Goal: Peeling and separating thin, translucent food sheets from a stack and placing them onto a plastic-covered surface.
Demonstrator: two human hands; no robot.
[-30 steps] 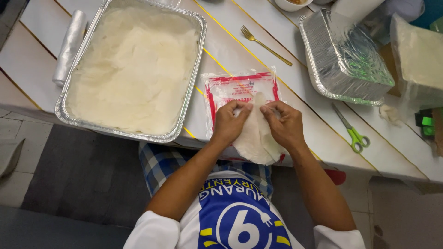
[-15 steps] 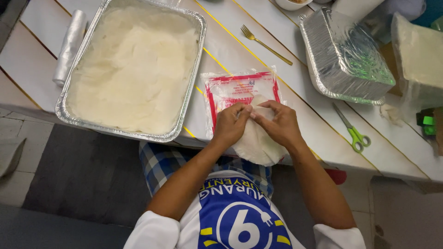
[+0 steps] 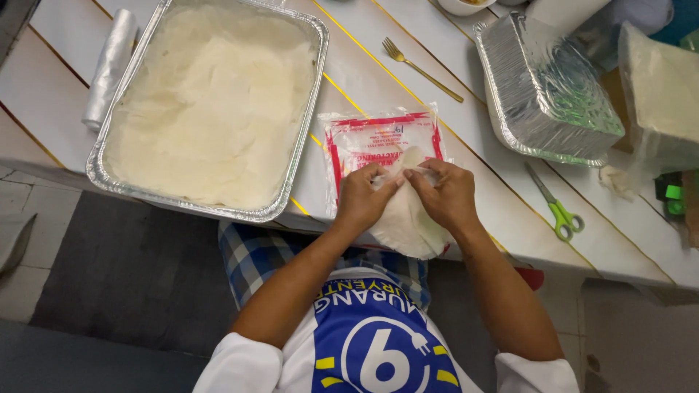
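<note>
Left hand (image 3: 362, 198) and right hand (image 3: 444, 195), fingers narrowly pinched, grip the far edge of a thin, pale round wrapper (image 3: 408, 222) overhanging the table's (image 3: 502, 211) near edge, atop a red-printed plastic packet (image 3: 382, 138).

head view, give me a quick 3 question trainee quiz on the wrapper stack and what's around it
1. True or false: both hands touch the round white wrappers.
2. What lies right of the left hand and right hand: A green-handled scissors, B a knife, C a spoon?
3. What colour is the fork?

Key: 1 true; 2 A; 3 gold.
</note>
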